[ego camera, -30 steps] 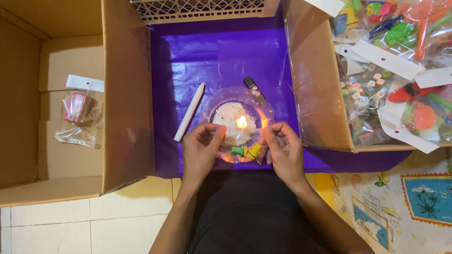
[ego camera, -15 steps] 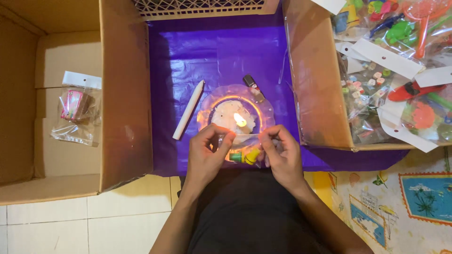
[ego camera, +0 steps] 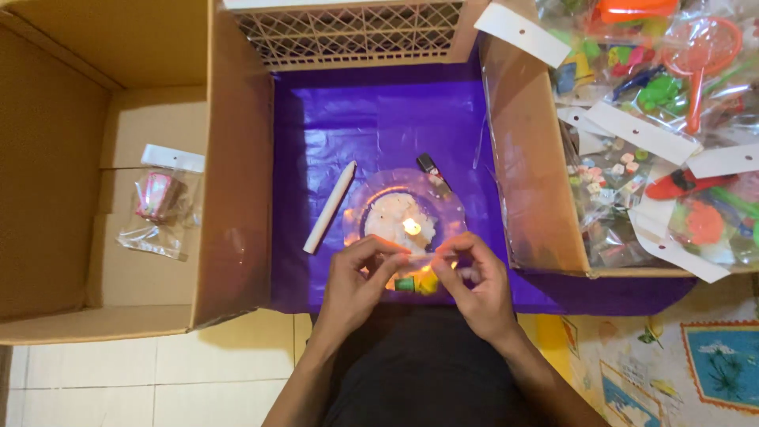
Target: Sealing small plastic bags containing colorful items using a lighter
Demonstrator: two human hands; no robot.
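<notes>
My left hand (ego camera: 360, 278) and my right hand (ego camera: 478, 283) pinch the two ends of a small clear plastic bag (ego camera: 417, 271) with green and yellow toy pieces inside. The bag's top edge is stretched just in front of a lit candle flame (ego camera: 411, 227). The flame burns on a lump of melted white wax in a clear round dish (ego camera: 452, 207) on purple paper (ego camera: 356, 126). A white candle stick (ego camera: 330, 207) lies to the dish's left. A dark lighter (ego camera: 428, 164) pokes out behind the dish.
A cardboard box (ego camera: 111, 119) on the left holds a finished packet with a pink toy (ego camera: 156, 198). A box at the right (ego camera: 526, 158) is heaped with bagged colourful toys (ego camera: 664, 95). A lattice basket (ego camera: 348, 32) stands at the back. White tile floor and a patterned mat lie below.
Both hands drew slightly apart and lowered the bag's edge, from right over the flame to just in front of it. The flame stays lit.
</notes>
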